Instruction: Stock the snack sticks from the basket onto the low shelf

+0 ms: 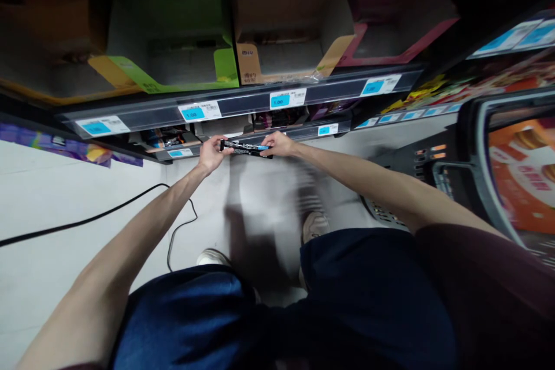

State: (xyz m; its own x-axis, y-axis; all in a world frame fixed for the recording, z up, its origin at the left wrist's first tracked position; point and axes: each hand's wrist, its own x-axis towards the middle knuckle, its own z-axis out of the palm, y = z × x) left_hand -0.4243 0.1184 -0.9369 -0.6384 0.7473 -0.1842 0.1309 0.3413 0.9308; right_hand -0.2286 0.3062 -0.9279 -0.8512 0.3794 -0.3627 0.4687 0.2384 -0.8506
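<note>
A slim black packet [246, 148] with white lettering and a bit of blue is stretched level between my two hands, just in front of the lowest shelf. My left hand [212, 154] pinches its left end, and my right hand [277, 144] grips its right end. Just behind the packet, the bottom shelf holds open boxes, one with dark packets [170, 137] at the left and another with purplish packets [277, 119]. What is printed on the held packet is too small to read.
Above is a shelf with a green box [225, 66], a tan box [249, 63] and a pink-edged box [359, 43]. Price tags [288, 98] line its edge. A dark basket [403, 153] stands on the right. A black cable [87, 219] crosses the floor at left.
</note>
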